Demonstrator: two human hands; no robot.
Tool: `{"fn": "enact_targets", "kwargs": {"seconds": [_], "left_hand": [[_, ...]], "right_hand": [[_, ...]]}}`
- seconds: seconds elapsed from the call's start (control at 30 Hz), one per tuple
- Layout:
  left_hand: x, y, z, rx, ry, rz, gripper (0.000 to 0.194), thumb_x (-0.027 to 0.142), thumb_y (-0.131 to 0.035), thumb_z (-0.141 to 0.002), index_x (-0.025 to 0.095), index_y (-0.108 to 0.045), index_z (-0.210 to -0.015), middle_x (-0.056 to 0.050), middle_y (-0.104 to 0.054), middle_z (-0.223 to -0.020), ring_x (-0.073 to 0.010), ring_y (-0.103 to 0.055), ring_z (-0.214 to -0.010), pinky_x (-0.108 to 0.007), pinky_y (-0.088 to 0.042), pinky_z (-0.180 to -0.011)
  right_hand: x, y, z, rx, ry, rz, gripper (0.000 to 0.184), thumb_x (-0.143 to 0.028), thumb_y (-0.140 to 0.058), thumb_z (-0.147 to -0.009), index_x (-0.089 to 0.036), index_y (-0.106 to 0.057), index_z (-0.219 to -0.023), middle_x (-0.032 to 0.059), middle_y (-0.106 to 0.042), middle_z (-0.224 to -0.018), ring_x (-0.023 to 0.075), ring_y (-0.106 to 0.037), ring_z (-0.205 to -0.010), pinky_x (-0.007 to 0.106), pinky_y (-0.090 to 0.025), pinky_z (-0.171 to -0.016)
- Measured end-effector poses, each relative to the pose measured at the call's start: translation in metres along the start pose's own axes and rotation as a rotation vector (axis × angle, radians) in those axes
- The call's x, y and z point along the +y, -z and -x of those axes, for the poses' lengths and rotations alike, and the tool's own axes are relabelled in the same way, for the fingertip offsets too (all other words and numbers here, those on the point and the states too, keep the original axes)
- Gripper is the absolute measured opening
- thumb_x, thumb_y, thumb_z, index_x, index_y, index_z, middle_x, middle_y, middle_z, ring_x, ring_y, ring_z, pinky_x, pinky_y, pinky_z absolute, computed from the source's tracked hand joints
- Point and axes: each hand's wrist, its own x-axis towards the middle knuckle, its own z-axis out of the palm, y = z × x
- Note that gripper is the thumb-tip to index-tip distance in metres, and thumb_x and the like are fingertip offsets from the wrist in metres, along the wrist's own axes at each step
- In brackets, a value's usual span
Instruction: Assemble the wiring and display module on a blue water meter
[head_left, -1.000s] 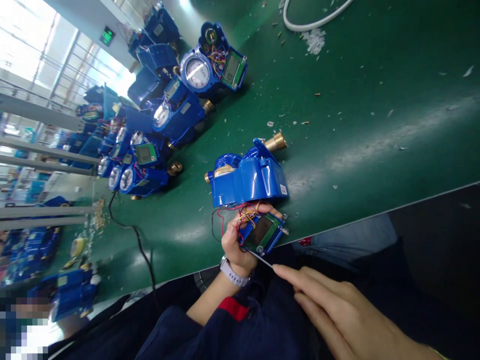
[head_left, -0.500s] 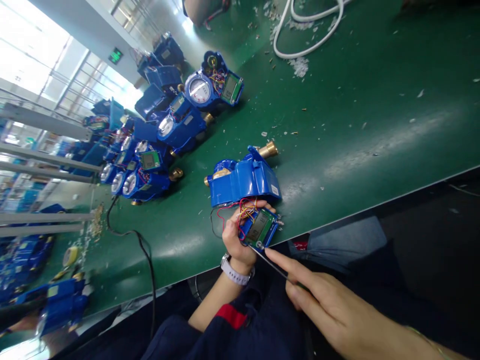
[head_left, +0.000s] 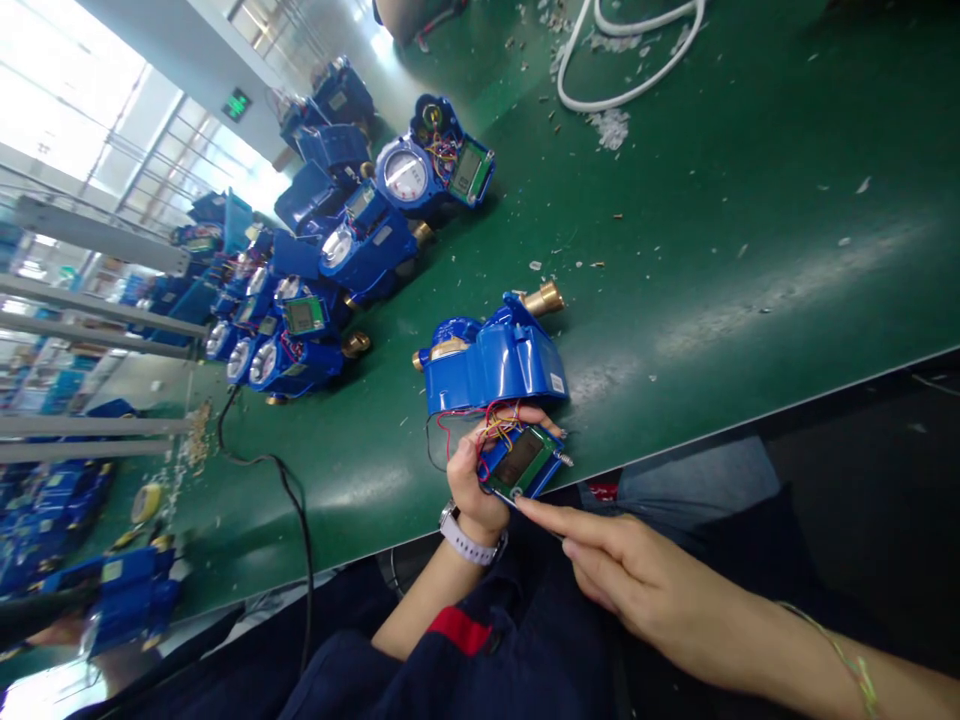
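My left hand [head_left: 476,485], with a pale watch strap at its wrist, is closed around a small display module [head_left: 523,460]. This has a green circuit board, a grey screen and a spring at its right end. Red, yellow and black wires [head_left: 501,420] run from it to a blue water meter [head_left: 495,365] lying just beyond, with brass fittings at its ends. My right hand [head_left: 630,570] is closed on a thin metal rod-like tool [head_left: 507,496], its index finger stretched along it to the module's near edge. The tool's handle is hidden in the palm.
More blue water meters [head_left: 367,245] stand in rows at the left on the green table [head_left: 712,290]. A black cable [head_left: 289,480] crosses to the table's near edge, and a white cable [head_left: 630,100] lies at the back. Another person's arm [head_left: 56,635] shows at lower left.
My right hand has moved slightly left and up, bringing its index fingertip closer to the module's near corner. The screen's dark digits have faded. The view has shifted slightly.
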Motion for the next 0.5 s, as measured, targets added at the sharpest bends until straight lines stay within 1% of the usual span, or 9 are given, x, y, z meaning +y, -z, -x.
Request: {"fn": "enact_targets", "kwargs": {"seconds": [0.1, 0.13, 0.27, 0.3, 0.37, 0.4, 0.43, 0.47, 0.5], "left_hand": [[-0.0003, 0.0, 0.0, 0.017, -0.014, -0.022, 0.054, 0.056, -0.038, -0.086, 0.017, -0.074, -0.094, -0.011, -0.071, -0.088, -0.0256, -0.066, -0.082, -0.04, -0.055, -0.076], [-0.0004, 0.0001, 0.0, 0.02, -0.022, -0.027, 0.053, 0.056, -0.038, -0.086, 0.017, -0.074, -0.094, -0.011, -0.071, -0.088, -0.0256, -0.066, -0.082, -0.04, -0.054, -0.077], [-0.0007, 0.0002, 0.0001, 0.023, -0.021, -0.041, 0.052, 0.054, -0.038, -0.086, 0.018, -0.074, -0.094, -0.01, -0.071, -0.087, -0.0254, -0.066, -0.081, -0.04, -0.054, -0.076], [-0.0007, 0.0002, 0.0002, 0.027, -0.024, -0.047, 0.051, 0.054, -0.039, -0.086, 0.017, -0.073, -0.094, -0.01, -0.071, -0.087, -0.0255, -0.066, -0.081, -0.04, -0.055, -0.076], [-0.0009, 0.0004, 0.0004, 0.036, -0.031, -0.062, 0.051, 0.055, -0.04, -0.085, 0.016, -0.073, -0.094, -0.01, -0.071, -0.087, -0.0258, -0.066, -0.081, -0.041, -0.055, -0.077], [-0.0009, 0.0005, 0.0006, 0.039, -0.034, -0.068, 0.051, 0.055, -0.04, -0.084, 0.016, -0.072, -0.094, -0.011, -0.071, -0.087, -0.0259, -0.066, -0.081, -0.041, -0.055, -0.077], [-0.0009, 0.0007, 0.0006, 0.036, -0.034, -0.07, 0.051, 0.055, -0.041, -0.084, 0.016, -0.072, -0.094, -0.011, -0.071, -0.087, -0.0259, -0.067, -0.081, -0.041, -0.055, -0.077], [-0.0008, 0.0008, 0.0007, 0.029, -0.033, -0.065, 0.05, 0.054, -0.041, -0.084, 0.016, -0.072, -0.094, -0.011, -0.071, -0.087, -0.0258, -0.067, -0.081, -0.041, -0.055, -0.077], [-0.0007, 0.001, 0.0007, 0.018, -0.032, -0.053, 0.05, 0.054, -0.041, -0.084, 0.016, -0.073, -0.095, -0.01, -0.071, -0.087, -0.0257, -0.067, -0.082, -0.04, -0.055, -0.077]], "right_hand": [[0.0018, -0.0049, 0.0004, 0.127, 0.124, 0.182, 0.05, -0.013, -0.034, -0.096, -0.023, -0.046, -0.144, 0.0069, -0.07, -0.102, 0.0187, -0.068, -0.086, 0.031, -0.056, -0.077], [0.0014, -0.0051, -0.0001, 0.136, 0.134, 0.201, 0.05, -0.013, -0.034, -0.095, -0.022, -0.046, -0.143, 0.0069, -0.07, -0.102, 0.019, -0.068, -0.087, 0.032, -0.056, -0.079], [0.0016, -0.0052, -0.0022, 0.061, 0.044, 0.123, 0.047, -0.017, -0.03, -0.1, -0.024, -0.043, -0.145, 0.0005, -0.069, -0.08, 0.0142, -0.065, -0.066, 0.024, -0.055, -0.063], [0.0034, -0.0058, -0.0023, 0.07, 0.06, 0.171, 0.048, -0.016, -0.03, -0.1, -0.024, -0.043, -0.145, 0.0008, -0.068, -0.078, 0.0146, -0.064, -0.063, 0.025, -0.055, -0.061], [0.0078, -0.007, -0.0024, 0.119, 0.134, 0.372, 0.054, -0.012, -0.032, -0.095, -0.024, -0.043, -0.145, 0.0035, -0.067, -0.077, 0.0174, -0.062, -0.058, 0.03, -0.055, -0.058], [0.0092, -0.0072, -0.0025, 0.139, 0.168, 0.458, 0.057, -0.01, -0.033, -0.092, -0.025, -0.043, -0.146, 0.0048, -0.066, -0.077, 0.0186, -0.062, -0.056, 0.031, -0.055, -0.057], [0.0094, -0.007, -0.0027, 0.146, 0.184, 0.485, 0.058, -0.009, -0.033, -0.091, -0.025, -0.043, -0.146, 0.0054, -0.067, -0.078, 0.0193, -0.063, -0.057, 0.032, -0.055, -0.057], [0.0084, -0.0064, -0.0031, 0.136, 0.169, 0.44, 0.057, -0.01, -0.034, -0.092, -0.026, -0.042, -0.146, 0.0054, -0.069, -0.082, 0.0192, -0.065, -0.061, 0.032, -0.056, -0.06], [0.0065, -0.0057, -0.0035, 0.117, 0.139, 0.333, 0.054, -0.011, -0.034, -0.094, -0.026, -0.043, -0.146, 0.0048, -0.07, -0.089, 0.0184, -0.067, -0.069, 0.03, -0.057, -0.066]]}}
